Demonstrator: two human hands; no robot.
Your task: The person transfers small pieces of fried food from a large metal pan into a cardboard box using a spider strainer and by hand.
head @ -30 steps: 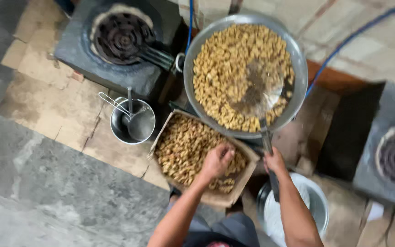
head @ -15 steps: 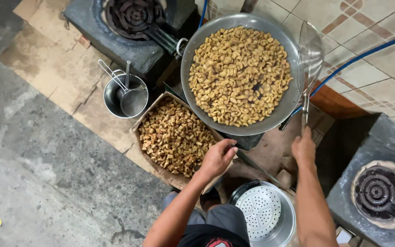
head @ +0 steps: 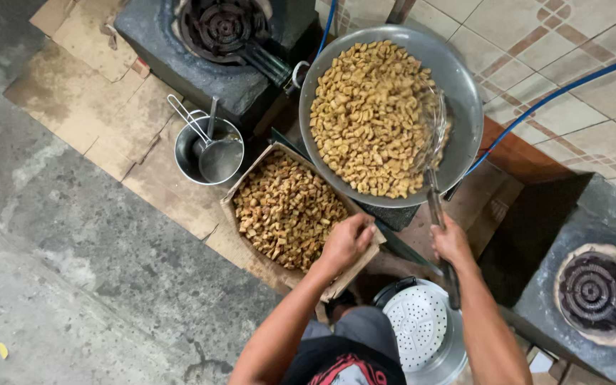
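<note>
Right hand [head: 452, 242] clenched on skimmer handle [head: 436, 203], mesh head in wok [head: 465, 107] of fried pieces [head: 368, 117]. Left hand [head: 347, 241] grasping near edge of cardboard box [head: 251, 182] on floor. Risk: box buckles under grip, pieces spill; lifted skimmer drips hot oil.

Wire skimmer [head: 435, 132] back inside big pan [head: 465, 107], head blurred over fried pieces [head: 368, 114] at pan's right side; half a second ago raised clear beyond right rim, a second ago low in pan's middle. Right hand [head: 452, 242] shifted with handle, now below pan's near rim. Left hand [head: 347, 241] now closed at near edge of cardboard box [head: 240, 189], earlier over its contents.
</note>
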